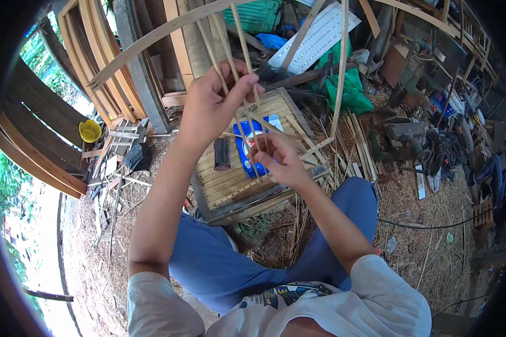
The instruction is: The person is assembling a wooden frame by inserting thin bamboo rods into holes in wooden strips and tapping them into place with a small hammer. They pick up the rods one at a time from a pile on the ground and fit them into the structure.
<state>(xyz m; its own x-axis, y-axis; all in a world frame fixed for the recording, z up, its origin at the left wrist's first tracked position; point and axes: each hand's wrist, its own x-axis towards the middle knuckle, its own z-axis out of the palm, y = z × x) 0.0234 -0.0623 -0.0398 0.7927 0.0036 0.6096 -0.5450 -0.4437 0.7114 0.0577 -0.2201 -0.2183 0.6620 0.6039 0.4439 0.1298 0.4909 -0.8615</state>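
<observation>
I sit with my knees apart over the ground, and both my hands work on a bundle of thin bamboo strips [243, 62] that I keep in front of me, above a low slatted wooden platform [230, 180]. My left hand [211, 101] is raised higher and is closed around the strips, with the thumb and the fingers pinching them together; I judge that I hold them so high to keep them gathered at one place while the lower ends stay free for working. My right hand [275, 157] is lower and nearer to my body, and its fingers are curled on the lower ends of the same strips, where some of them cross each other; how tight this grip is I cannot tell exactly. The long axis of the strips goes nearly upright in the picture, from my right hand up through my left hand, and the free upper ends point away from me and spread a little, leaning slightly to the left. On the platform below lie a blue and white packet [247, 147] and a small dark object [222, 154], both apart from my hands. One long curved bamboo lath [152, 38] passes behind the strips, and the sandy floor [410, 208] around me is covered with shavings and offcuts.
</observation>
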